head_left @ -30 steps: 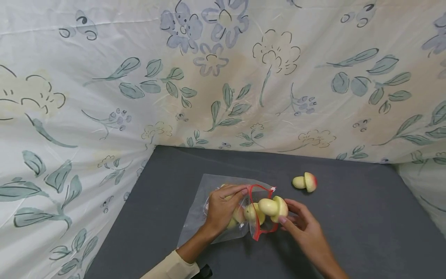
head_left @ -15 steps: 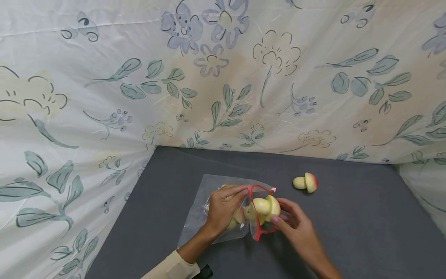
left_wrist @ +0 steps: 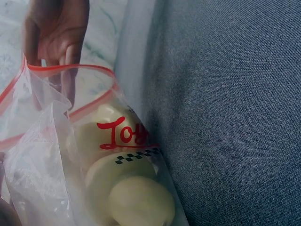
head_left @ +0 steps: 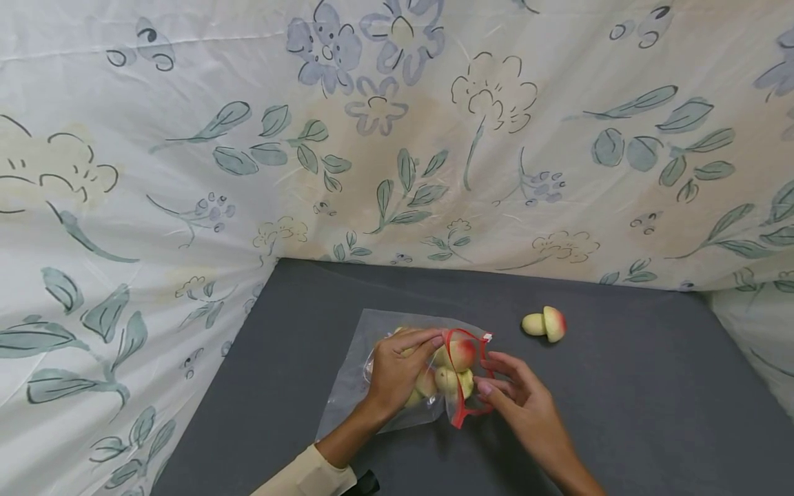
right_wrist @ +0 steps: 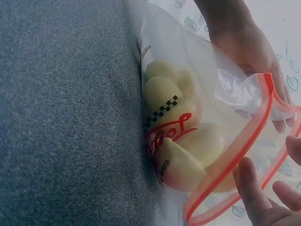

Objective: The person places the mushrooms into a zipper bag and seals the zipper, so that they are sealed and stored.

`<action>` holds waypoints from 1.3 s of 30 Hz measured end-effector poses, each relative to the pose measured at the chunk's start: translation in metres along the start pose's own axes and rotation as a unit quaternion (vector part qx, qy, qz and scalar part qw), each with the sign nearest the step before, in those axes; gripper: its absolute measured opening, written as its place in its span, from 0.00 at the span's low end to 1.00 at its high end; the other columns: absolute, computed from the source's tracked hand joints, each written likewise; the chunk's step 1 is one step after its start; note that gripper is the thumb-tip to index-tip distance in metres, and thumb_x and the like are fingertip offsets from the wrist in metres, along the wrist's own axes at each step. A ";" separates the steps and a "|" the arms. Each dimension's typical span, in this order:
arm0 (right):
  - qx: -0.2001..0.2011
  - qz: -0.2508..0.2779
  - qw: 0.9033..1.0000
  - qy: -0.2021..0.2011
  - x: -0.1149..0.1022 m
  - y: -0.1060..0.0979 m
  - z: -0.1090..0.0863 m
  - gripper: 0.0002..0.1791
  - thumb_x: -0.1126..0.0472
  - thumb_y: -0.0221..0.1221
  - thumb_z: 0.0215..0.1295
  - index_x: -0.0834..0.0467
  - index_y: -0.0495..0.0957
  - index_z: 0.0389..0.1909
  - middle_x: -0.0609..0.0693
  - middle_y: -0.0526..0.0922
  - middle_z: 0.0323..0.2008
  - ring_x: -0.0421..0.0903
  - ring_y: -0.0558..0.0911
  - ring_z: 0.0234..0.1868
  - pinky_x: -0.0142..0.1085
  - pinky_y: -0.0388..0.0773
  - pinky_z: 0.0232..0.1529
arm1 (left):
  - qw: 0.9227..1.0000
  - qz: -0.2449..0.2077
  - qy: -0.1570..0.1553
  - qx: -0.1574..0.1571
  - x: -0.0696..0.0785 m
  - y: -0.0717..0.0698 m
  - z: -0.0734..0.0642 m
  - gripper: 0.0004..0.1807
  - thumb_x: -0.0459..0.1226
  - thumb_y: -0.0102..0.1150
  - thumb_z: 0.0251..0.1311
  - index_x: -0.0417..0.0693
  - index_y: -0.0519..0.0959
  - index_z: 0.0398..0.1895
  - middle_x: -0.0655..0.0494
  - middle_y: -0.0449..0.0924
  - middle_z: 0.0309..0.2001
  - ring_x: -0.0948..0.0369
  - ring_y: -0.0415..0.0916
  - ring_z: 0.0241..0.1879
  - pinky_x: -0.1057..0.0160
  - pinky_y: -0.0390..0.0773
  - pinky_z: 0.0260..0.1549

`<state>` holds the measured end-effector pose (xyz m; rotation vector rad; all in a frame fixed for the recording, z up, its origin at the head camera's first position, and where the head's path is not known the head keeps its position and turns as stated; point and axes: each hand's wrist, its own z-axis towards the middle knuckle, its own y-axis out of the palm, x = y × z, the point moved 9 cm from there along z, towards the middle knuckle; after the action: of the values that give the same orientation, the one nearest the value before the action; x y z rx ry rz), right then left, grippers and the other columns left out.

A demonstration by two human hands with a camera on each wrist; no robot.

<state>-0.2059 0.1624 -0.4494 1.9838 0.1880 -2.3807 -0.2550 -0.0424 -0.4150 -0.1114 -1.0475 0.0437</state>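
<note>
A clear zip bag (head_left: 358, 365) with a red rim (head_left: 461, 415) lies on the grey tabletop (head_left: 620, 399), its mouth facing right. Several pale toy mushrooms (head_left: 462, 355) are inside it, also seen through the plastic in the left wrist view (left_wrist: 141, 202) and the right wrist view (right_wrist: 188, 155). My left hand (head_left: 397, 366) lies over the bag and grips its upper rim, holding the mouth open. My right hand (head_left: 496, 382) is at the mouth with relaxed fingers (right_wrist: 254, 188) and holds nothing. One more mushroom (head_left: 544, 324) with a red-tinged cap lies on the table, right of the bag.
A floral cloth (head_left: 397, 151) hangs behind and drapes down both sides of the grey tabletop. The bag's printed red logo (left_wrist: 123, 134) shows near its rim.
My right hand carried a mushroom leftward into the bag's mouth and let it go; the mushroom now lies inside. The left hand has stayed put.
</note>
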 end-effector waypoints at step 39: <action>0.070 -0.086 0.994 0.011 0.015 -0.035 -0.003 0.26 0.71 0.68 0.69 0.65 0.74 0.67 0.38 0.84 0.53 0.37 0.88 0.48 0.35 0.87 0.40 | 1.000 0.000 -0.002 0.001 -0.001 -0.002 -0.003 0.09 0.37 0.72 0.68 0.48 0.92 0.48 0.59 0.92 0.45 0.60 0.86 0.46 0.61 0.85 0.45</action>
<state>-0.2094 0.1981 -0.4625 2.1354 0.2070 -2.5429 -0.2529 -0.0447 -0.4166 -0.1088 -1.0522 0.0456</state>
